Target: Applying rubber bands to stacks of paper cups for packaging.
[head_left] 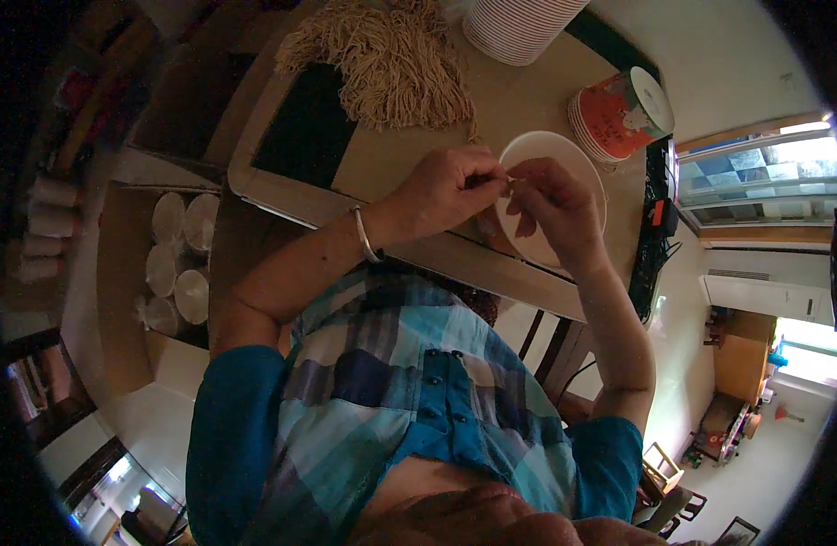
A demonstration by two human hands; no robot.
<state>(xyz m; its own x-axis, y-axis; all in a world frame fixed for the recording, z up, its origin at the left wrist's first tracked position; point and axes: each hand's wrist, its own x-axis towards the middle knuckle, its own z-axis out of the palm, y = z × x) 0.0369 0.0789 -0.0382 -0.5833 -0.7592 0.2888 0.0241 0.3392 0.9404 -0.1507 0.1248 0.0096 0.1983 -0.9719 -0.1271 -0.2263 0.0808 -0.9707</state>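
Both hands meet over a white paper tub (pixel 584 169), which stands on the table's near side with its wide mouth showing. My left hand (pixel 450 189), wearing a bangle at the wrist, is closed in a pinch. Fingertip to fingertip with it, my right hand (pixel 564 214) pinches too, its other fingers curled over the tub. A small tan bit of string (pixel 510 185) shows between the fingertips; most of it is hidden. Just beyond my left hand lies a loose heap of tan strings (pixel 391 68), with an end trailing toward that hand.
At the far side rises a stack of white tubs (pixel 519 27). An orange and green printed tub stack (pixel 610 118) stands far right. A black power strip (pixel 657 205) runs along the right table edge. A cardboard box (pixel 123 264) at left holds several pale wrapped rolls (pixel 164 268).
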